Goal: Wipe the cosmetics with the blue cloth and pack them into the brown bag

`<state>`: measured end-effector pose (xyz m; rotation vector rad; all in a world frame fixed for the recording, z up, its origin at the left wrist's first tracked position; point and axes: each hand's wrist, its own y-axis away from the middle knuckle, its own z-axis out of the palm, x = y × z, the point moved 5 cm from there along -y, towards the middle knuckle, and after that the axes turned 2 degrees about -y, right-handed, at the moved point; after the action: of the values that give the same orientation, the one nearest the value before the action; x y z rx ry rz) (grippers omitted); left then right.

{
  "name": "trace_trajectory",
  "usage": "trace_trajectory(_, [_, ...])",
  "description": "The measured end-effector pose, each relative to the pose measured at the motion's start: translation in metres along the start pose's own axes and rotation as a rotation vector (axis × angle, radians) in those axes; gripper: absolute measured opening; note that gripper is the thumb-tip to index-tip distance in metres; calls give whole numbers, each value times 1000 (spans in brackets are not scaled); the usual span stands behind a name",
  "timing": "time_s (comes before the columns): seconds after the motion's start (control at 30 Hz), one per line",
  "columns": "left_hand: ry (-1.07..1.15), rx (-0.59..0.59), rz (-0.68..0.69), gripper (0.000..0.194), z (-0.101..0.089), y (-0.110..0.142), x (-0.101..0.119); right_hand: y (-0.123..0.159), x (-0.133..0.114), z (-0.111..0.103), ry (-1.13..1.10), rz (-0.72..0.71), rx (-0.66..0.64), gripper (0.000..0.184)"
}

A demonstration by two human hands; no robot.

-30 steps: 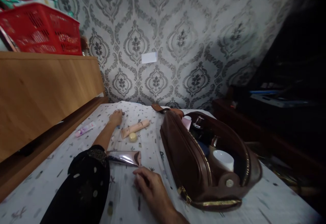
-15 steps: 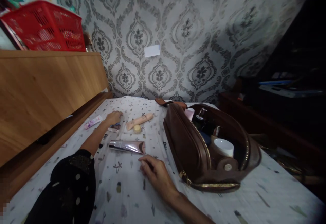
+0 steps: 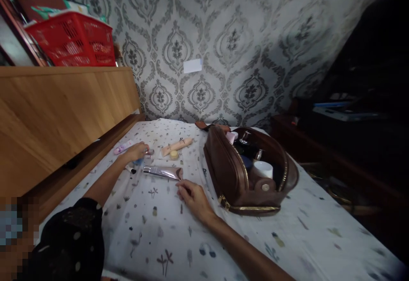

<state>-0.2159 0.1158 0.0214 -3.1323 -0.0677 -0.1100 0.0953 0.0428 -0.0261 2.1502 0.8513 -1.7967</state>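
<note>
the left hand (image 3: 136, 152) is at small items (image 3: 149, 152), its grip unclear, seemingly mid-pickup; the right hand (image 3: 195, 202), loosely curled and empty, lies just beside the silver tube (image 3: 164, 172), near the open bag (image 3: 225, 166). lifting it likely calls for a pinch.

right fingers (image 3: 184, 183) lie beside a silver tube (image 3: 163, 172), near a brown bag (image 3: 220, 161)

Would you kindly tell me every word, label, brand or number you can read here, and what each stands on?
No text can be read.
Peach tube: marks too blurred.
Purple-and-white tube: pattern or print too small.
Silver tube: nothing legible.
Wall card: nothing legible.
</note>
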Motion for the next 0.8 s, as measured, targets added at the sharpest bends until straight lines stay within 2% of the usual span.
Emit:
trace_trajectory(0.2, [75,59,-56,19,-6,19,14,1,1,3,-27,3,-1,23])
trace_trajectory(0.37, [171,184,-62,13,-20,38,35,4,0,2,-58,-11,-5,23])
trace_trajectory(0.5, [282,210,71,19,-28,62,79,3,-1,-3,-181,-23,42,37])
trace_trajectory(0.57, [408,149,229,22,-23,79,111,0,1,-7,-295,-24,80,51])
trace_trajectory(0.63, [514,59,351,22,-14,98,140,-3,5,-8,-388,-26,87,58])
trace_trajectory(0.73, [580,7,412,25,2,124,162,-5,11,-6,-425,-18,6,46])
trace_trajectory(0.8, [609,36,403,42,10,140,163,-5,14,-5,-420,-7,-34,43])
